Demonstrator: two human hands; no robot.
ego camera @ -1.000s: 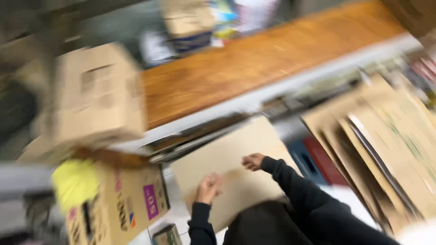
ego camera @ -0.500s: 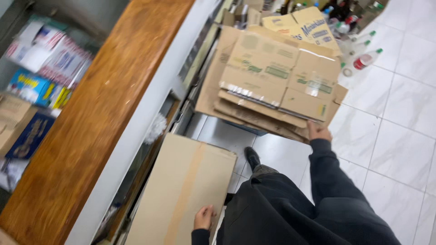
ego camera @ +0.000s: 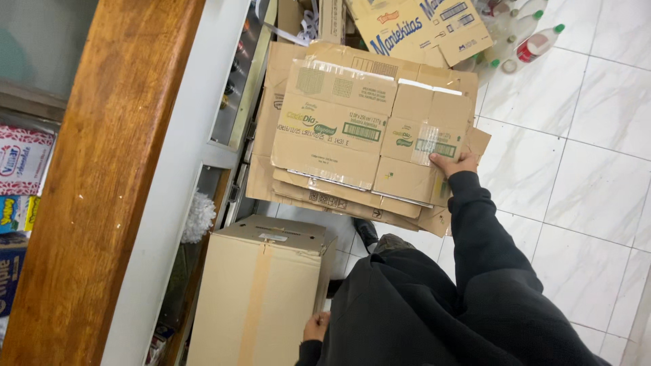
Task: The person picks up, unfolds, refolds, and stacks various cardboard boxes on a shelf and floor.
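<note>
Head view: the right hand [ego camera: 453,164] grips the near edge of flattened cardboard sheets [ego camera: 359,135] stacked on the floor; the left hand [ego camera: 316,327] grasps the taped box [ego camera: 261,291] nearer, beside the wooden desk [ego camera: 102,169].

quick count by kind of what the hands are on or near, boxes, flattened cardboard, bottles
Taped-up box, left hand on it: 1
Stack of flattened cartons, right hand on it: 1
Plastic bottles, at least: 2
Total: 4
</note>
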